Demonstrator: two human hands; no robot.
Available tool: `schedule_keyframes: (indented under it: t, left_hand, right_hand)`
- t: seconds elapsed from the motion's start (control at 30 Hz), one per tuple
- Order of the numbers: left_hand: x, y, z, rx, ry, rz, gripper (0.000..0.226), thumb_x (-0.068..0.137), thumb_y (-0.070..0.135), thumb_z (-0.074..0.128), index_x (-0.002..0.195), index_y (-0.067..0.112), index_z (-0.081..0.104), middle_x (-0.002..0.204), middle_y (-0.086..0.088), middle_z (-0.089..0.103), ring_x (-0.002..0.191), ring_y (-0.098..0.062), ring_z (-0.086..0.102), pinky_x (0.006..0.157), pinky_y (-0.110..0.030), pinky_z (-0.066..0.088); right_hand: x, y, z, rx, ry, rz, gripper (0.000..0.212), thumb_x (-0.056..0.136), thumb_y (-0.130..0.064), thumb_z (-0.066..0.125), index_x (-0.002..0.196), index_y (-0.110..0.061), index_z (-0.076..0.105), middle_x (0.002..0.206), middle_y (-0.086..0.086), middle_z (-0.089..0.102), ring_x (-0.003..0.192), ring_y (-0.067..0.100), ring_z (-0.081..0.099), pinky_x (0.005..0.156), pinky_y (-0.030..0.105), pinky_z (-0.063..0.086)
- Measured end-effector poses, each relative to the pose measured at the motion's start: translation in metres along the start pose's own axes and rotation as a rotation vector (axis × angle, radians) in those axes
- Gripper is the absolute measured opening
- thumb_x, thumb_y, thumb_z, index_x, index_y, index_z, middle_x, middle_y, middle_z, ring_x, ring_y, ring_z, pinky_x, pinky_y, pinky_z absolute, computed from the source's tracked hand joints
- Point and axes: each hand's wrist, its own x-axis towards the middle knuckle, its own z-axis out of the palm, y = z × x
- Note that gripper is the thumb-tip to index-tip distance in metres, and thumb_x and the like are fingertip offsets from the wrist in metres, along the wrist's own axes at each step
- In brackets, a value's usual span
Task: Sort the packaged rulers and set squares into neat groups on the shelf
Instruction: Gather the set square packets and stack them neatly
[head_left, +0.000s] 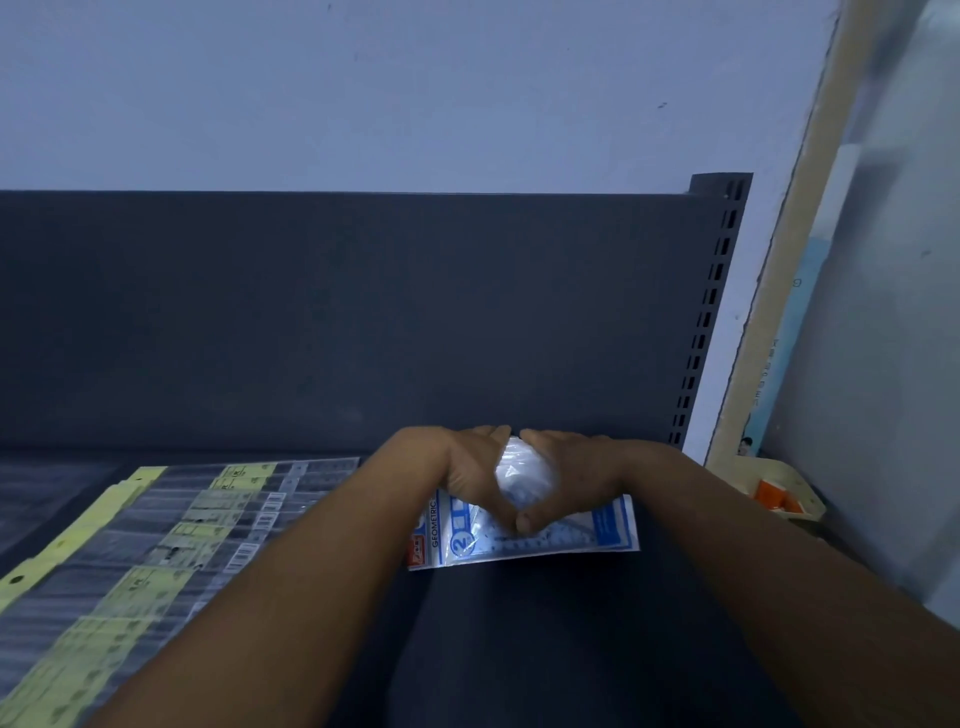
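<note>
Our left hand (470, 467) and right hand (563, 475) cover the far part of the set-square pack (524, 540). The rulers (156, 545) run off the left edge, their print too blurred to read.

One head-worn camera looks forward and down, close over the dark shelf (519, 649); wide-angle.

This looks like a stationery shop or its stockroom. A dark metal display shelf (519, 623) with a plain back panel (337, 312) and a slotted upright (711, 291) stands against a pale wall (415, 88). On it lie overlapping rows of packaged rulers (156, 540) with yellow header cards and barcodes, and a retail-bagged set square pack (524, 540) printed "GEOMETRIC".
</note>
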Motion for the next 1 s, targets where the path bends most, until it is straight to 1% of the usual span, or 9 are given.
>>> schedule_keyframes:
  t: [0.07,0.17,0.27,0.33,0.4,0.47,0.7,0.8,1.0]
  left_hand:
    - [-0.003,-0.001,0.000,0.037,0.027,-0.002,0.122,0.061,0.068,0.073,0.153,0.024,0.004,0.158,0.008,0.015,0.145,-0.015,0.019,0.118,-0.042,0.014]
    - [-0.014,-0.003,0.000,0.070,0.024,0.019,0.113,0.071,0.065,0.067,0.154,0.023,0.003,0.160,0.007,0.010,0.147,-0.017,0.014,0.119,-0.046,0.010]
    - [-0.022,-0.003,0.004,0.058,0.014,0.043,0.093,0.090,0.058,0.048,0.153,0.016,-0.005,0.162,0.002,-0.001,0.149,-0.015,0.000,0.121,-0.044,0.004]
    - [-0.020,-0.002,0.012,0.022,0.043,0.032,0.075,0.099,0.050,0.030,0.153,0.014,-0.007,0.162,-0.001,-0.007,0.149,-0.015,-0.008,0.120,-0.044,-0.001]
    - [-0.017,0.000,0.024,-0.023,0.091,-0.011,0.063,0.103,0.041,0.020,0.154,0.014,-0.006,0.162,-0.003,-0.010,0.148,-0.016,-0.011,0.119,-0.045,-0.005]
    - [-0.015,0.004,0.034,-0.044,0.137,-0.036,0.059,0.104,0.038,0.016,0.154,0.014,-0.004,0.162,-0.003,-0.010,0.148,-0.015,-0.012,0.118,-0.046,-0.007]
    - [-0.019,0.009,0.046,-0.023,0.189,-0.015,0.057,0.103,0.036,0.012,0.154,0.016,-0.004,0.162,0.000,-0.010,0.148,-0.013,-0.014,0.118,-0.045,-0.009]
    - [-0.023,0.011,0.049,-0.025,0.190,-0.008,0.056,0.103,0.037,0.010,0.154,0.017,-0.005,0.162,0.001,-0.010,0.147,-0.011,-0.014,0.118,-0.045,-0.010]
    - [-0.031,0.014,0.056,-0.012,0.199,-0.001,0.055,0.103,0.039,0.009,0.154,0.020,-0.003,0.162,0.004,-0.009,0.147,-0.010,-0.013,0.118,-0.047,-0.011]
  right_hand:
    - [-0.006,-0.001,-0.001,-0.021,0.006,0.003,0.099,0.060,-0.075,0.068,0.139,-0.029,0.029,0.143,-0.011,0.038,0.135,0.015,0.034,0.109,0.040,0.030]
    - [-0.013,-0.002,0.002,-0.059,0.018,0.048,0.095,0.080,-0.076,0.042,0.152,-0.022,0.011,0.157,-0.006,0.022,0.146,0.019,0.017,0.115,0.046,0.016]
    - [-0.010,-0.005,0.014,-0.026,0.123,0.097,0.077,0.093,-0.065,0.021,0.153,-0.018,0.012,0.159,-0.004,0.017,0.148,0.019,0.009,0.117,0.048,0.009]
    - [-0.009,-0.008,0.022,-0.019,0.175,0.115,0.068,0.097,-0.056,0.015,0.153,-0.017,0.011,0.161,-0.002,0.010,0.149,0.018,0.002,0.118,0.048,0.005]
    - [-0.009,-0.012,0.029,-0.019,0.188,0.109,0.062,0.100,-0.049,0.013,0.153,-0.016,0.006,0.162,-0.002,0.001,0.149,0.018,-0.004,0.119,0.047,0.001]
    - [-0.012,-0.015,0.034,-0.017,0.183,0.104,0.059,0.102,-0.043,0.012,0.153,-0.015,0.004,0.162,0.000,-0.001,0.149,0.018,-0.005,0.119,0.046,0.000]
    - [-0.018,-0.016,0.040,-0.018,0.182,0.107,0.055,0.102,-0.038,0.011,0.153,-0.019,0.005,0.162,-0.002,0.004,0.149,0.019,-0.001,0.119,0.047,0.001]
    - [-0.024,-0.018,0.042,-0.039,0.187,0.117,0.053,0.103,-0.037,0.011,0.153,-0.020,0.011,0.162,-0.001,-0.002,0.149,0.020,-0.004,0.119,0.048,0.000]
    - [-0.035,-0.021,0.049,-0.030,0.175,0.129,0.053,0.103,-0.037,0.011,0.153,-0.021,0.007,0.162,-0.002,0.001,0.149,0.019,-0.003,0.119,0.048,-0.001]
